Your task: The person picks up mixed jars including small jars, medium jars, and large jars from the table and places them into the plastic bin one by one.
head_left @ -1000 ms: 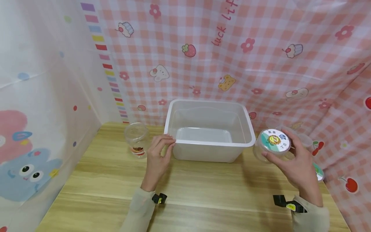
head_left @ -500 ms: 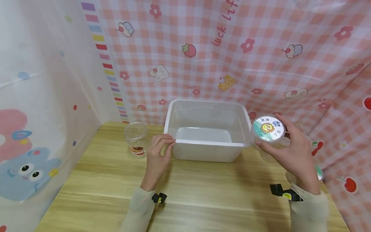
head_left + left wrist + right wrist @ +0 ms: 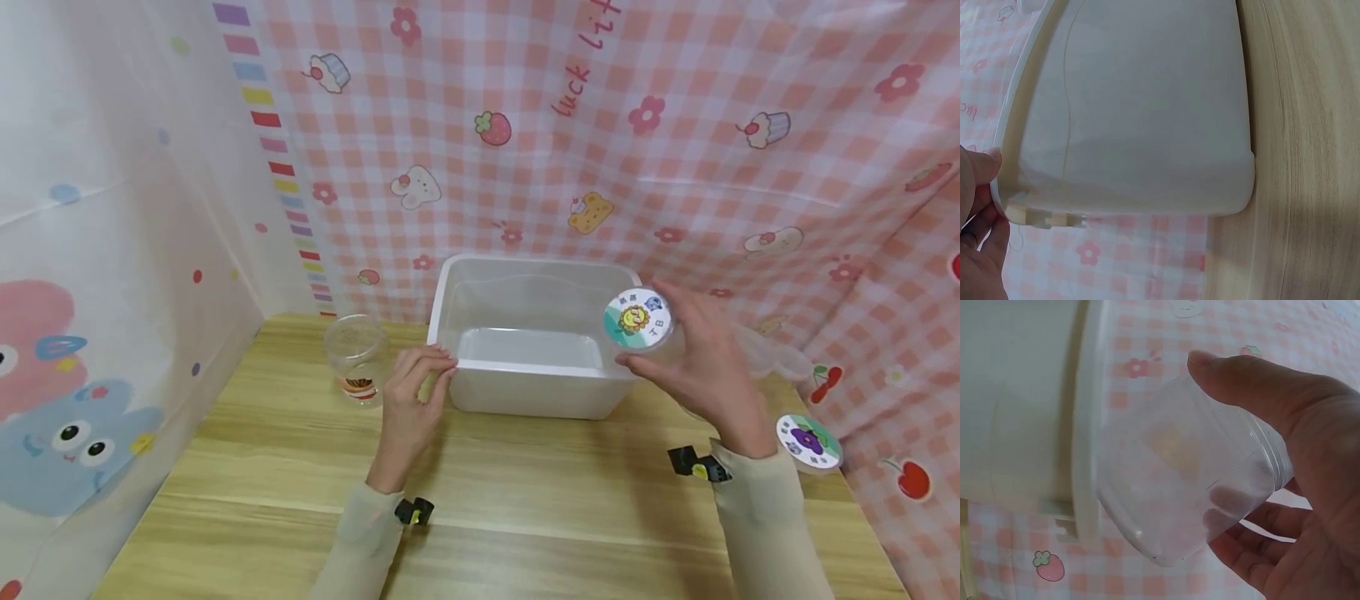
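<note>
My right hand (image 3: 712,375) grips a clear plastic jar (image 3: 637,319) whose round top label shows a smiling sunflower on white and green. In the head view this jar overlaps the right rim of a white plastic bin (image 3: 532,396). The right wrist view shows the jar (image 3: 1160,469) tilted close beside the bin's rim (image 3: 1088,456), with thumb and fingers around its label end. My left hand (image 3: 412,396) pinches the bin's front left corner; in the left wrist view, the thumb and fingers (image 3: 985,162) hold the rim from both sides. Nothing shows inside the bin.
Left of the bin stands a clear jar (image 3: 356,346) with a burger sticker low on it. At the right edge of the wooden table (image 3: 525,517) is a jar with a purple flower label (image 3: 809,442). More clear plastic (image 3: 772,354) sits behind my right hand. Checked cloth hangs behind.
My right hand has lifted the sunflower jar and carried it left from beside the bin to its right rim. The purple flower jar has come into fuller view. My left hand stays put.
</note>
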